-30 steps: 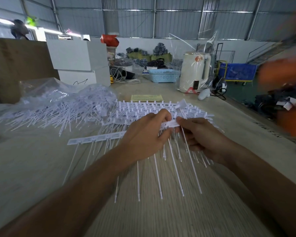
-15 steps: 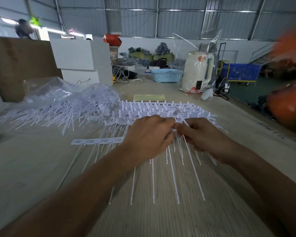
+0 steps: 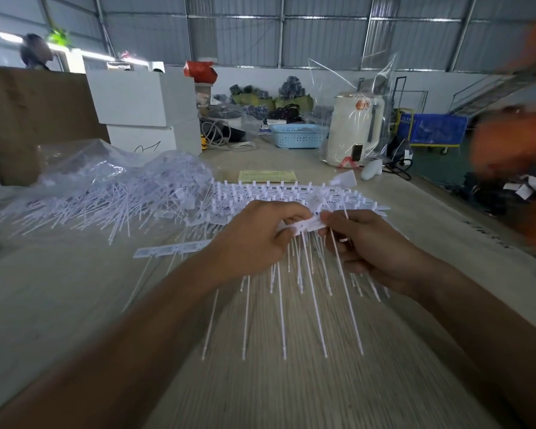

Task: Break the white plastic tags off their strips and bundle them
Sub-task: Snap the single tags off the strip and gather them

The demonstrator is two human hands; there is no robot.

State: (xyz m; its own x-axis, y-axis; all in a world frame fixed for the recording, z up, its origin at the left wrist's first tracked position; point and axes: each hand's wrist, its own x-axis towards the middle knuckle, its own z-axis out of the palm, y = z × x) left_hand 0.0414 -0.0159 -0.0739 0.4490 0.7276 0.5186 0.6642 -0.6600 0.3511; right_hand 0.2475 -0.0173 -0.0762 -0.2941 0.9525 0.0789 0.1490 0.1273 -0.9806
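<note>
Left fingers (image 3: 287, 232) pinch the strip (image 3: 305, 226) at its head bar; right hand (image 3: 365, 243) pinches the end tag (image 3: 338, 258) just beside, its tail hanging toward the near desk (image 3: 75, 305). Step in hand, by my reading: snapping one tag free. Next calls for a sharp twist at the joint, then adding it to the loose pile (image 3: 115, 196) far left.

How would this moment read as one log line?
step: breaking tags | left hand: grips tag strip | right hand: pinches strip end | table
</note>
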